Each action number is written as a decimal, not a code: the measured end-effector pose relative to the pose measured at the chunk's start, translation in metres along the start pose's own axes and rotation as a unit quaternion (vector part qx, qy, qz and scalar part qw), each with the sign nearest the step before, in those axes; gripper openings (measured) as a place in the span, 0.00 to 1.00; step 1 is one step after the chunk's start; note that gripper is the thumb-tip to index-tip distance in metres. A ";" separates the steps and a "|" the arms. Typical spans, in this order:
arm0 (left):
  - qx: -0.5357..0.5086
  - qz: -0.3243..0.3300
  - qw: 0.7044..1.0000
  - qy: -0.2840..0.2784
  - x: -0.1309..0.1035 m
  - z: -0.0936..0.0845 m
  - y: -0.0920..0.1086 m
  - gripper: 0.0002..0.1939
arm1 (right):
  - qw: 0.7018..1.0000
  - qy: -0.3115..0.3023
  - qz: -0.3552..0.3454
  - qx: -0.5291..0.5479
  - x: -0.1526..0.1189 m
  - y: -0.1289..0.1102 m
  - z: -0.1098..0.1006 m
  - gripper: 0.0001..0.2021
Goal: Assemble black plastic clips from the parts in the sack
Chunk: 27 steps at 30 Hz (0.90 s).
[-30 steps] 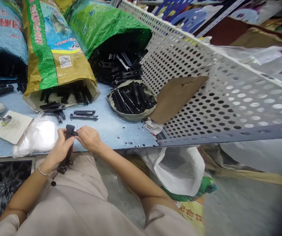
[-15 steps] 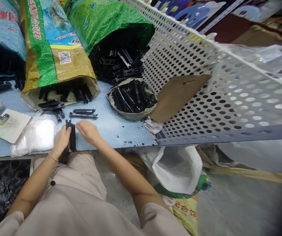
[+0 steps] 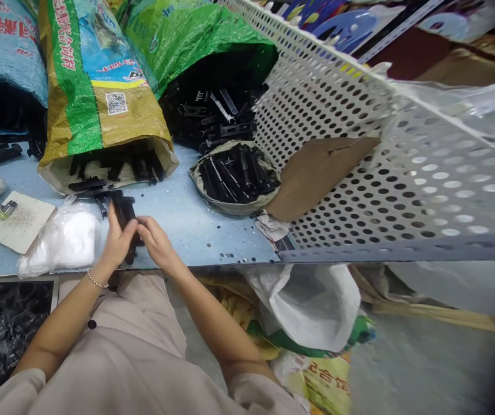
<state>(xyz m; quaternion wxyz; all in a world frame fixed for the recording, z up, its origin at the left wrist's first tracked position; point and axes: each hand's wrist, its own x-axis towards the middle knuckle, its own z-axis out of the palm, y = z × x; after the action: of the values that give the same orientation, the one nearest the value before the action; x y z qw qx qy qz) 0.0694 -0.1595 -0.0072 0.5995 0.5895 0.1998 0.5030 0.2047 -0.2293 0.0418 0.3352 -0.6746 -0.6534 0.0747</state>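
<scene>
My left hand (image 3: 116, 241) is closed around a small bundle of long black plastic parts (image 3: 123, 210), held tilted just above the near edge of the blue table. My right hand (image 3: 155, 241) meets it from the right, its fingertips against the lower part of the same bundle. How many parts are in the bundle cannot be made out. Right behind the hands, a few loose black parts (image 3: 88, 184) lie at the mouth of a yellow and green woven sack (image 3: 121, 124). To the left of my left hand is a stack of clear plastic bags (image 3: 72, 236).
A round cloth-lined container (image 3: 230, 206) full of black parts stands right of the hands, before a green sack (image 3: 204, 34). A white perforated panel (image 3: 337, 109) borders the table's right side. At left lies a white board (image 3: 18, 222); below hangs an open white sack (image 3: 316, 305).
The two loose black parts that lay behind my hands are no longer seen there. My right hand has come in against the bundle, which looks thicker and is raised and tilted.
</scene>
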 end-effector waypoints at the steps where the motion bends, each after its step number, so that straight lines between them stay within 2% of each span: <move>1: 0.007 -0.001 1.000 0.005 -0.002 -0.001 0.007 0.35 | 1.000 0.015 -0.003 0.015 -0.003 -0.014 -0.001 0.18; 3: 0.034 -0.004 0.999 -0.008 -0.008 -0.005 0.017 0.33 | 0.997 0.069 -0.022 -0.024 0.000 -0.033 -0.006 0.20; 5: 0.053 -0.007 0.998 -0.039 -0.015 -0.008 0.023 0.34 | 0.992 0.088 -0.047 -0.081 0.011 -0.038 -0.011 0.23; 7: 0.073 -0.007 0.996 -0.046 -0.019 -0.010 0.023 0.34 | 0.995 0.056 -0.035 -0.072 0.024 -0.036 -0.011 0.24; 9: 0.100 -0.006 0.994 -0.034 -0.019 -0.013 0.021 0.35 | 0.999 0.003 0.032 0.024 0.031 -0.031 -0.005 0.26; 11: 0.111 -0.011 0.994 -0.017 -0.014 -0.017 0.017 0.34 | 0.986 -0.055 0.099 0.125 0.028 -0.029 0.004 0.27; 12: 0.106 -0.017 0.994 -0.006 -0.011 -0.020 0.015 0.33 | 0.982 -0.079 0.101 0.135 0.022 -0.028 0.009 0.28; 13: 0.095 -0.024 0.995 0.007 -0.007 -0.023 0.014 0.32 | 0.987 -0.096 0.076 0.108 0.014 -0.028 0.014 0.28; 15: 0.066 -0.042 0.997 0.028 0.000 -0.029 0.011 0.29 | 0.993 -0.111 -0.034 -0.026 -0.005 -0.027 0.023 0.27; 17: 0.051 -0.057 0.997 0.029 0.005 -0.036 0.010 0.27 | 0.970 -0.112 -0.146 -0.158 -0.022 -0.023 0.029 0.24; 19: 0.084 -0.073 0.994 0.024 0.007 -0.044 0.008 0.25 | 0.947 -0.119 -0.205 -0.215 -0.030 -0.019 0.031 0.23; 21: 0.197 -0.100 0.975 0.014 0.006 -0.052 0.004 0.25 | 0.943 -0.135 -0.212 -0.218 -0.025 -0.015 0.028 0.23; 23: 0.344 -0.140 0.929 -0.014 0.003 -0.054 -0.002 0.25 | 0.954 -0.128 -0.171 -0.210 -0.007 -0.015 0.025 0.22; 25: 0.442 -0.174 0.878 -0.052 0.000 -0.047 -0.011 0.25 | 0.967 -0.087 -0.097 -0.219 0.022 -0.015 0.028 0.19; 27: 0.477 -0.187 0.856 -0.070 -0.004 -0.031 -0.021 0.25 | 0.967 -0.044 -0.023 -0.250 0.058 -0.015 0.039 0.15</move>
<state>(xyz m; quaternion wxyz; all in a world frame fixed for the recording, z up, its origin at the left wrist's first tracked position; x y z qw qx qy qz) 0.0500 -0.1426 -0.0348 0.3399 0.7882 0.4795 0.1822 0.1791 -0.1624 0.0395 0.1284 -0.7178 -0.6808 -0.0690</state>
